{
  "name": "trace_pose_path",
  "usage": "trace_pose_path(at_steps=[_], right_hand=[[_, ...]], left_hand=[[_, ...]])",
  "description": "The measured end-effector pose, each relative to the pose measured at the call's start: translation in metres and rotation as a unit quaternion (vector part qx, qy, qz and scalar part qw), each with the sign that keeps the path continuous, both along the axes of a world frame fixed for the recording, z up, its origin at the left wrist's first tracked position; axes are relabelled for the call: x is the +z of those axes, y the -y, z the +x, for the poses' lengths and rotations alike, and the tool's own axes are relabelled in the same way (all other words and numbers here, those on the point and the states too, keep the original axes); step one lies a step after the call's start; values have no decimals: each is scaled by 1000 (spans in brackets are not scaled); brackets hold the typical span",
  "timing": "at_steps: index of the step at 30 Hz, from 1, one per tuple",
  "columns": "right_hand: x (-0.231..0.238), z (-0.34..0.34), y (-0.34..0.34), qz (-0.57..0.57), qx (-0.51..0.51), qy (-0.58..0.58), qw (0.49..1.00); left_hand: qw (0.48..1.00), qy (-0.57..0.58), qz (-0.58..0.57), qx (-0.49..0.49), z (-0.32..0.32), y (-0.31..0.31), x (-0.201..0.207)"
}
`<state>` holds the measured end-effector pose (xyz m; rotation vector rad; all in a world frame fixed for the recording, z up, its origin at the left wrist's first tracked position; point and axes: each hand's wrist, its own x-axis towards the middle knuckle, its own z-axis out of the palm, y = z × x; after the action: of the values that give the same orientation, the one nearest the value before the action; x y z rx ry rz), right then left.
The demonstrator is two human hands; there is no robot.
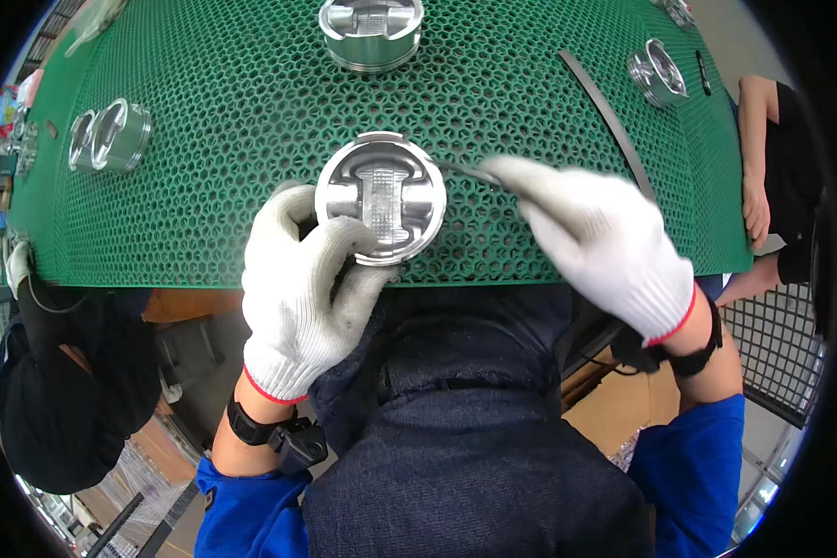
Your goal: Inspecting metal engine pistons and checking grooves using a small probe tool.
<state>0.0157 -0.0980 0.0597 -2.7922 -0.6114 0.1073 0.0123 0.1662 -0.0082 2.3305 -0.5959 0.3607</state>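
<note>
A silver engine piston (381,200) sits at the near edge of the green honeycomb mat, its hollow side up, showing the pin bosses inside. My left hand (307,279), in a white knitted glove with a red cuff, grips its left and lower rim with fingers and thumb. In my right hand (595,232), gloved the same way and slightly blurred, is a thin dark metal tool (467,171). The tool points left, with its tip at the upper right rim of the piston; whether it touches cannot be made out. Most of its handle is hidden in the glove.
Another piston (372,37) stands at the far middle of the mat (232,112). Two pistons (121,135) are at the left, one piston (657,74) at the far right by a black pen (703,73). A curved grey strip (609,116) lies right. People are at both sides.
</note>
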Motion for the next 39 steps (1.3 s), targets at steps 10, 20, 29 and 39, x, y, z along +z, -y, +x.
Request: trace_pose_path(at_steps=[10,20,29,39], right_hand=[[7,-24,-5,3,-31,-87,996],[0,-28,-13,58,-32,-149,987],[-14,-30,-9,58,-5,-33,998],[-18,-42,-20,475,-111,-566,665]], left_hand=[[1000,18,0,-25,5,0,2],[997,50,52,-32,4,-2,-1],[998,21,45,-45,5,-3,1],[999,29,20,-34,4,1,1]])
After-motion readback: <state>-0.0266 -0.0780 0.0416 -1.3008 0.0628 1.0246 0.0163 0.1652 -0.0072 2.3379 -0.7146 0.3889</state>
